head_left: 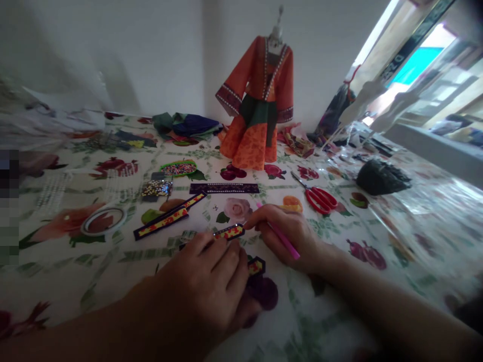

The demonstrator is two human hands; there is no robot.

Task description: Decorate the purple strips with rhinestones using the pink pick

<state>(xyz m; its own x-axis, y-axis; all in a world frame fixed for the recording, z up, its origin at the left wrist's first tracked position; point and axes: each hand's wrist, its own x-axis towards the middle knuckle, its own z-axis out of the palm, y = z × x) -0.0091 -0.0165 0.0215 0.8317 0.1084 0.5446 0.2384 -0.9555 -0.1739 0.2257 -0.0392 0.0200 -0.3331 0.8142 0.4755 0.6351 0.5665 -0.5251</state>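
My left hand (211, 279) is closed over a dark-edged strip (229, 232) with a yellow and red pattern and small shiny stones near its tip. Another patterned end (256, 266) pokes out beneath its fingers; whether it belongs to the same strip is hidden. Between the fingers of my right hand (289, 231) is a slim pink pen-like stick (283, 240). Its index fingertip is at the strip's pointed end. Left of the hands lie two more patterned strips (162, 223), one overlapping the other. A dark band (224, 188) with a row of pale stones lies farther back.
Red-handled scissors (320, 199) lie to the right, near a black bundle (383, 177). A bag of gold beads (157, 189), a green-edged dish of colourful beads (178, 168) and a tape roll (103, 221) are on the left. Behind stands a small orange dress (249, 146) on a stand.
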